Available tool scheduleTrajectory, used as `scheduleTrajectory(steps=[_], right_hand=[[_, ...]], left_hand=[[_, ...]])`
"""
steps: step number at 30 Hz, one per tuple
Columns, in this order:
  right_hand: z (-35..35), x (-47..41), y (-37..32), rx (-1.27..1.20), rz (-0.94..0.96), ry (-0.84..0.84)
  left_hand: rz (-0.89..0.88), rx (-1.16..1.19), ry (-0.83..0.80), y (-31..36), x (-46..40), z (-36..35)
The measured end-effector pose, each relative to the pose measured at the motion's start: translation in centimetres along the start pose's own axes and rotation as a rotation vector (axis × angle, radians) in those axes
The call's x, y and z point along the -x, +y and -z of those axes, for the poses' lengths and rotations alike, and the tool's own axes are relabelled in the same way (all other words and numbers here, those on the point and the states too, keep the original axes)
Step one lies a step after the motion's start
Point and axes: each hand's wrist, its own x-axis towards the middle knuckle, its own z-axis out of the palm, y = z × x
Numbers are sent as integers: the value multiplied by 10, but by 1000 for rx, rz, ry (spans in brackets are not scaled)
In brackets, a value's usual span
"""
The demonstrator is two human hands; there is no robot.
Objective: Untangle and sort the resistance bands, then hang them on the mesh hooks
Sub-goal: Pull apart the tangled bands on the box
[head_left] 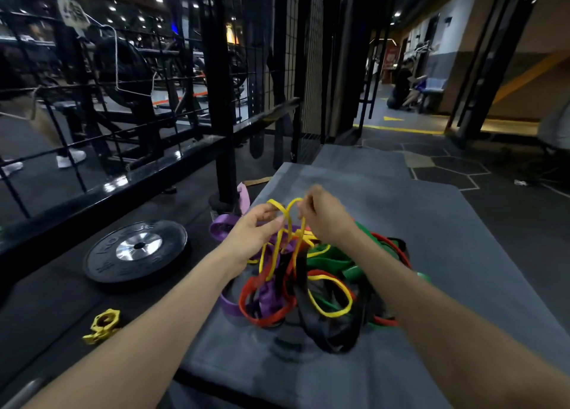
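Left hand [253,232] and right hand [324,215] are close together above the band pile [308,285], each pinching a loop of the yellow band [285,211]. The tangled pile lies on the grey mat [431,254]. A weight plate [137,249] lies left, mesh [311,53] far behind.

This is a gym. A black weight plate [137,250] lies on the dark rubber floor [52,313] left of the fingers [271,220], a yellow barbell collar [103,326] nearer still, and black steel rack frames [220,84] with wire mesh panels [311,53] stand beyond, under ceiling spotlights.
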Motion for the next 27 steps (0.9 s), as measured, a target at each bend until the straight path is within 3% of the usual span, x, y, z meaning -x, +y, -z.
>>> scheduleTrajectory(steps=[6,9,12,14,17,22,25,27], right_hand=[[32,-1,-18,-169,-79,-40],[39,2,-23,-284,-92,-20],[44,4,-24,-421,-80,61],[44,7,-21,-537,-69,87],[29,17,-10,-581,-100,-28],[-22,41,14,-233,-104,-367],[-29,42,33,88,-98,-352],[-18,37,43,153,-134,-275]], left_hand=[[2,-118,-59,9,-5,-22],[-41,-242,-178,10,-2,-30],[-68,-357,-103,11,1,-31],[7,-251,-8,17,4,-26],[110,42,113,27,4,-13],[130,241,35,39,5,-7],[168,349,65,38,3,-1],[180,323,96,32,0,7]])
